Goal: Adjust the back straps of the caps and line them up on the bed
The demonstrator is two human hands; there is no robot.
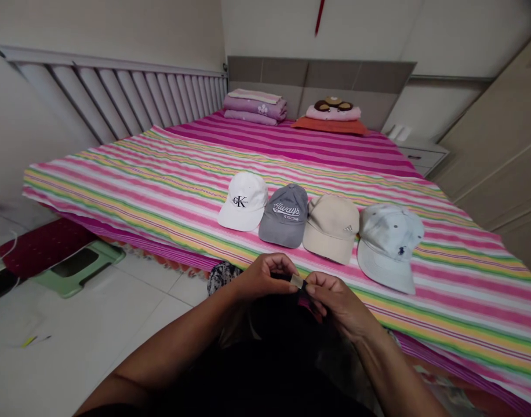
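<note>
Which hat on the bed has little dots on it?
The pale blue cap, at the far right end of the row of four on the striped bedsheet. The white cap, gray cap and beige cap have no dots.

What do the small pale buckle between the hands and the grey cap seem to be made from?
The small pale buckle looks like satin metal, from its soft sheen, though it could be plastic. The grey cap looks like matte cotton twill, with raised stitched lettering.
</note>
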